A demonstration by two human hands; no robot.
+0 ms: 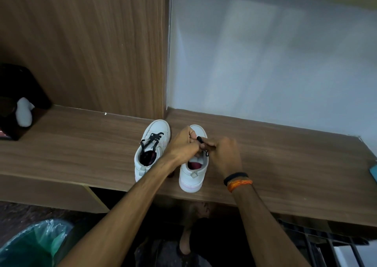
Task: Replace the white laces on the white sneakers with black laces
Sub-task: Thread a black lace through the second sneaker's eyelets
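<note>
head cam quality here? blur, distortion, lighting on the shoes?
Head view: wide-angle bend, the shelf edge curves. Wall smeared, likely motion blur. Dim, soft light with no glare. Both hands cover the right shoe lacing; left shoe reasonably sharp.

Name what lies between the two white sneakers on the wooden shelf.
In the head view, the left forearm crosses the gap between the left sneaker and right sneaker; beneath is bare shelf.

Wooden shelf (285,164) against wood-panelled wall (81,42) and pale grey wall (265,62), green-lined bin (34,244) below.
</note>
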